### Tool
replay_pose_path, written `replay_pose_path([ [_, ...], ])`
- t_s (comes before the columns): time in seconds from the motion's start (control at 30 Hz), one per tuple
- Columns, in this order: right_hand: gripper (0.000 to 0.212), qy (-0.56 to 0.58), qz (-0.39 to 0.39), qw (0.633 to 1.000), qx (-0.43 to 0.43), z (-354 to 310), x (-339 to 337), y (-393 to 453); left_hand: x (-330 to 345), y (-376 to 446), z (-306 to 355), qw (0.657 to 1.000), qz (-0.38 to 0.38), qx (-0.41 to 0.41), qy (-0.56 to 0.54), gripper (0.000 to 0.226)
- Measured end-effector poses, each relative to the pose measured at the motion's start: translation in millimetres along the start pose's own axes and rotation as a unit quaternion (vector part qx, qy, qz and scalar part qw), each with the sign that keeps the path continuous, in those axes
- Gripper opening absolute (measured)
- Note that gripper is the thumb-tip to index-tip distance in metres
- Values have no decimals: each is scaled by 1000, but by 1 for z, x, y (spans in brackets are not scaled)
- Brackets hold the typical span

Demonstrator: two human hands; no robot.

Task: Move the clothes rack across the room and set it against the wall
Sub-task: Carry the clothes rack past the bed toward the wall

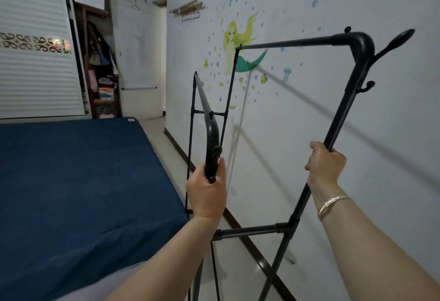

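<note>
Carrying step: left hand [206, 193] and right hand [326, 161], fingers wrapped round clothes rack [338, 131] posts, alongside wall [357, 110]. Next: probably easing it flush, feet level.

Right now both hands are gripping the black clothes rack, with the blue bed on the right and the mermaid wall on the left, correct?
Not quite. The head view shows the blue bed on the left and the mermaid wall on the right. Both the left hand and right hand do grip the black clothes rack.
</note>
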State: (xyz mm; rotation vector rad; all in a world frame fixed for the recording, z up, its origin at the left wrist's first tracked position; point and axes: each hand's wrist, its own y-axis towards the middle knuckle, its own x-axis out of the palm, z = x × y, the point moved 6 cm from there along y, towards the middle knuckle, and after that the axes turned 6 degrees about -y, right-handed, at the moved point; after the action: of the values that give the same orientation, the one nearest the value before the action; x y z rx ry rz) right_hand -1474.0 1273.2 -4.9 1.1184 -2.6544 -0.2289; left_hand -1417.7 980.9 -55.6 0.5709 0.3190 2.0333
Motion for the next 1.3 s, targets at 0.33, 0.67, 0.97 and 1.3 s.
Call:
replay_pose_path([
  [0.33, 24, -5, -37, 999, 13, 32, 53, 92, 66, 44, -39, 999, 32, 20, 26, 39],
  [0.67, 24, 3, -57, 998, 12, 53, 106, 142, 97, 95, -79, 998, 51, 23, 27, 38],
  [0.97, 30, 10, -54, 998, 14, 76, 168, 189, 122, 159, -118, 998, 39, 43, 19, 42],
  [1.3, 32, 17, -80, 997, 11, 94, 231, 242, 149, 213, -149, 997, 52, 54, 19, 39],
])
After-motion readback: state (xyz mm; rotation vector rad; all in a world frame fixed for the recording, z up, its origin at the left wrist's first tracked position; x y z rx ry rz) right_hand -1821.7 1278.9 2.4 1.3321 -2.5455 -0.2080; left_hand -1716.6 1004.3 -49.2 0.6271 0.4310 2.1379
